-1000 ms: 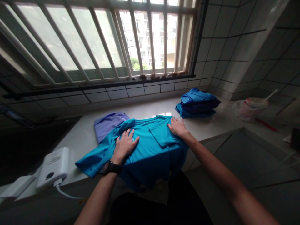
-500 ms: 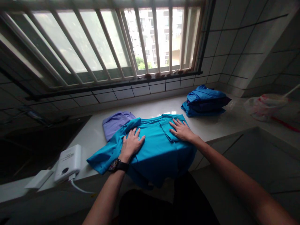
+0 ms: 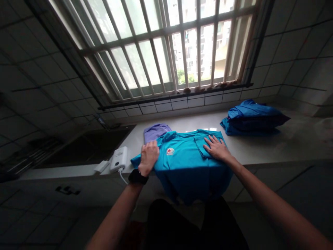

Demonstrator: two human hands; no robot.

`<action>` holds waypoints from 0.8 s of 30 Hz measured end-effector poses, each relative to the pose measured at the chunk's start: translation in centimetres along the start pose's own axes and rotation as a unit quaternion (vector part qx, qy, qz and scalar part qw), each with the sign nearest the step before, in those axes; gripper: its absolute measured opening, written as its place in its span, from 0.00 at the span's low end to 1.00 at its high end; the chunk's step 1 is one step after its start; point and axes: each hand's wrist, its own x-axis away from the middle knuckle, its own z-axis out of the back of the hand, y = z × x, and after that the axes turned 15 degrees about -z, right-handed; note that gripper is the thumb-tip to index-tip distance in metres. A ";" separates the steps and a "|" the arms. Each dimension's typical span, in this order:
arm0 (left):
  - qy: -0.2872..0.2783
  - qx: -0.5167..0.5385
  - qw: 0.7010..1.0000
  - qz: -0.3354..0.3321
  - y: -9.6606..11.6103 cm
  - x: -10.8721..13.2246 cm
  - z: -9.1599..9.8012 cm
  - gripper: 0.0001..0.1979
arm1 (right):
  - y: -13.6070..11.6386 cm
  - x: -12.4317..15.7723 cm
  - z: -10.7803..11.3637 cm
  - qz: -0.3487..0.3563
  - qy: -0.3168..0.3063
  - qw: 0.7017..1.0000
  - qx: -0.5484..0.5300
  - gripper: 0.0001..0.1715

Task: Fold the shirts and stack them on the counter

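Two hands (image 3: 149, 155) (image 3: 217, 148) on shirt (image 3: 182, 149); dark sink (image 3: 91, 147) (contents unclear)

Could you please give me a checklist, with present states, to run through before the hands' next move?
1. Right hand flat on the shirt: ok.
2. Left hand gripping cloth: cannot tell; its fingertips are hidden.
3. Whole shirt on the counter: not ok; its lower part hangs over the edge.
4. White box apart from the shirt: ok, though close.
5. Blue pile apart from the shirt: ok.
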 end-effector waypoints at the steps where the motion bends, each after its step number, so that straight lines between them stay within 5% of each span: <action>1: -0.025 0.020 0.998 0.052 -2.0 0.4 0.1 0.12 | 0.0 0.0 -0.1 0.000 0.001 1.000 -0.003 0.37; 5: -0.145 0.161 0.971 0.100 -8.8 1.3 0.2 0.10 | -0.1 0.1 -0.2 -0.006 0.006 1.000 -0.007 0.37; 8: -0.112 0.276 0.949 0.100 -11.0 1.3 0.7 0.11 | -0.2 0.2 -0.2 -0.006 0.005 1.000 -0.009 0.37; 13: -0.023 0.561 0.806 0.186 -10.6 0.2 2.8 0.11 | -0.2 0.2 -0.2 -0.003 0.012 1.000 -0.017 0.37; 16: 0.037 0.694 0.701 0.160 -8.7 -0.7 4.1 0.12 | -0.1 0.2 -0.3 -0.001 0.013 1.000 -0.014 0.37; 18: 0.069 0.738 0.660 0.124 -7.0 -1.2 4.1 0.15 | -0.1 0.2 -0.3 -0.001 0.017 1.000 -0.015 0.36; 20: 0.054 0.706 0.702 0.075 -5.0 -1.5 3.1 0.21 | -0.1 0.1 -0.3 -0.002 0.018 1.000 -0.017 0.36; 24: -0.012 0.425 0.899 -0.104 -1.0 -0.9 -1.0 0.26 | -0.1 0.0 -0.3 -0.003 0.015 1.000 -0.012 0.36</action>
